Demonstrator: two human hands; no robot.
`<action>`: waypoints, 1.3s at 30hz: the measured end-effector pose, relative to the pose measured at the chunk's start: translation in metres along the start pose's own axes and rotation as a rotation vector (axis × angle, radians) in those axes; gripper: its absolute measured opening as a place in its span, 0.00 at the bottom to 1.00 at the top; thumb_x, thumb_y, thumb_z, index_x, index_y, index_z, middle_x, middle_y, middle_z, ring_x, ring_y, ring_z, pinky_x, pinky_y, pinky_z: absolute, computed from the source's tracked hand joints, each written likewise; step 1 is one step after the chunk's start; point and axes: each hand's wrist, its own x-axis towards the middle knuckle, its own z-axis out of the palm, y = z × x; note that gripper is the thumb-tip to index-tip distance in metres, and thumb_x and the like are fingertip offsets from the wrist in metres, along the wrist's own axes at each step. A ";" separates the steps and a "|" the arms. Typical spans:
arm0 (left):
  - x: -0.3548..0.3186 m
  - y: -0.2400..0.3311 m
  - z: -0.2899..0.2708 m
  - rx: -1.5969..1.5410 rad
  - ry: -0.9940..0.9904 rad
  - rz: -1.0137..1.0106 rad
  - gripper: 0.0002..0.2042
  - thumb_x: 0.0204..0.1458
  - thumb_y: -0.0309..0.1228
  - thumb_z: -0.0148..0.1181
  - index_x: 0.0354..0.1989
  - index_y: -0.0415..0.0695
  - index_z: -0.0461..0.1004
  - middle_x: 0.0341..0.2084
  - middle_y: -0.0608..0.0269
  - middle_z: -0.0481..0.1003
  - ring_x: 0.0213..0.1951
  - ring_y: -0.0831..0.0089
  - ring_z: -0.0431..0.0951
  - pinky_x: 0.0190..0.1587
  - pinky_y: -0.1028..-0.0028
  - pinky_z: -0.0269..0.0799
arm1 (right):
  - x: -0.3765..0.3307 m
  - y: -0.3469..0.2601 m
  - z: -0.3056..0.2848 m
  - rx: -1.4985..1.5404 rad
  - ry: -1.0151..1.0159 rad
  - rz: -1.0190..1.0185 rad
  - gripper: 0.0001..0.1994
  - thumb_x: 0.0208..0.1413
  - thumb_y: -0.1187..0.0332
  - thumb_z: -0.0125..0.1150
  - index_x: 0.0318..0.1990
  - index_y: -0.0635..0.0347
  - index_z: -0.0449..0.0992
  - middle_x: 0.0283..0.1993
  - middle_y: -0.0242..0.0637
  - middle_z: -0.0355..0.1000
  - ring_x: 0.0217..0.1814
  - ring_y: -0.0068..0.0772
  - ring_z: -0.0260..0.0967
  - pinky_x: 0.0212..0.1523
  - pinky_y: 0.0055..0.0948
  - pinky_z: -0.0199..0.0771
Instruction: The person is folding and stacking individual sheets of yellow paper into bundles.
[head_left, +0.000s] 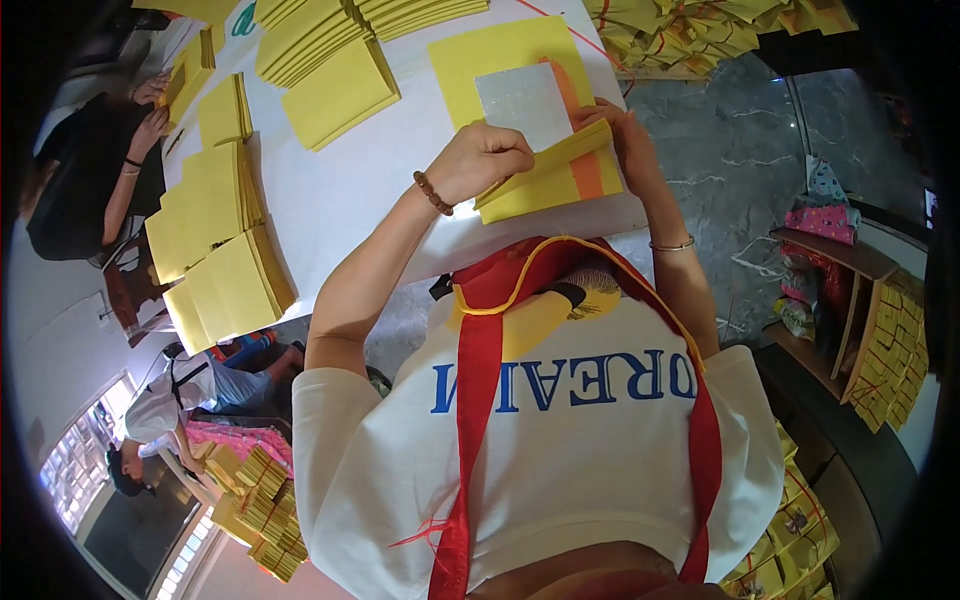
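A yellow paper sheet [455,75] lies on the white table in front of me, with a silver square [520,105] and an orange strip [588,178] on it. Its near part is lifted into a slanting fold [560,155]. My left hand [478,160], a beaded bracelet at its wrist, is closed on the left end of this fold. At the other end, my right hand [632,150] has its fingers bent around the paper; part of them is hidden behind it.
Stacks of folded yellow paper [340,95] stand left on the white table [350,200]. Across it, another person's hands [152,110] handle yellow paper. A second person [185,395] is beside yellow bundles [265,490]. A wooden shelf [835,255] stands at right.
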 end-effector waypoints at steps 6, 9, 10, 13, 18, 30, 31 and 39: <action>-0.001 0.004 -0.004 -0.041 0.052 -0.031 0.10 0.48 0.31 0.54 0.28 0.36 0.76 0.17 0.66 0.73 0.22 0.80 0.69 0.27 0.79 0.65 | -0.004 -0.014 0.003 -0.084 -0.027 -0.004 0.14 0.57 0.63 0.47 0.45 0.62 0.73 0.58 0.40 0.61 0.64 0.33 0.53 0.62 0.32 0.52; -0.001 0.006 -0.011 -0.165 0.012 -0.134 0.09 0.52 0.30 0.52 0.28 0.38 0.75 0.20 0.72 0.71 0.24 0.86 0.66 0.28 0.83 0.62 | -0.002 -0.016 0.003 -0.168 -0.037 0.035 0.15 0.50 0.69 0.59 0.47 0.60 0.72 0.60 0.39 0.58 0.63 0.32 0.54 0.61 0.31 0.53; -0.002 0.008 -0.013 -0.101 0.013 -0.074 0.10 0.52 0.33 0.54 0.33 0.39 0.75 0.26 0.67 0.74 0.30 0.82 0.69 0.34 0.81 0.65 | -0.002 -0.014 0.002 -0.184 -0.046 0.050 0.18 0.47 0.72 0.62 0.48 0.59 0.72 0.60 0.38 0.58 0.62 0.32 0.55 0.60 0.30 0.55; -0.013 0.008 -0.031 -0.170 -0.017 0.133 0.17 0.50 0.37 0.57 0.45 0.41 0.72 0.39 0.60 0.74 0.43 0.75 0.70 0.47 0.76 0.64 | -0.005 -0.007 0.003 -0.066 0.045 0.118 0.16 0.50 0.71 0.61 0.47 0.60 0.72 0.56 0.37 0.61 0.59 0.30 0.58 0.58 0.28 0.58; -0.043 0.001 -0.038 0.246 0.165 0.370 0.25 0.45 0.27 0.60 0.55 0.46 0.67 0.56 0.58 0.63 0.59 0.61 0.58 0.59 0.63 0.54 | -0.005 -0.001 0.005 0.106 0.124 0.271 0.15 0.50 0.72 0.60 0.46 0.59 0.72 0.52 0.34 0.66 0.58 0.29 0.59 0.57 0.27 0.59; -0.056 -0.004 -0.014 1.114 0.420 0.688 0.15 0.44 0.28 0.55 0.43 0.50 0.75 0.42 0.65 0.73 0.43 0.67 0.71 0.41 0.69 0.62 | -0.017 -0.069 0.013 -0.946 -0.074 -0.364 0.16 0.42 0.69 0.65 0.43 0.51 0.75 0.54 0.35 0.65 0.59 0.39 0.58 0.59 0.36 0.54; -0.061 -0.005 -0.009 1.113 0.420 0.680 0.15 0.44 0.28 0.55 0.43 0.50 0.75 0.42 0.65 0.73 0.43 0.67 0.71 0.41 0.69 0.62 | -0.019 -0.071 0.012 -0.970 -0.169 -0.399 0.13 0.44 0.69 0.65 0.40 0.54 0.76 0.51 0.35 0.67 0.57 0.37 0.61 0.57 0.35 0.56; -0.062 -0.026 0.014 0.584 0.539 0.410 0.09 0.46 0.26 0.55 0.37 0.44 0.74 0.26 0.57 0.73 0.28 0.60 0.70 0.32 0.66 0.65 | -0.025 -0.071 0.029 -0.825 -0.130 -0.054 0.12 0.49 0.66 0.60 0.42 0.58 0.75 0.38 0.35 0.74 0.41 0.30 0.71 0.43 0.29 0.65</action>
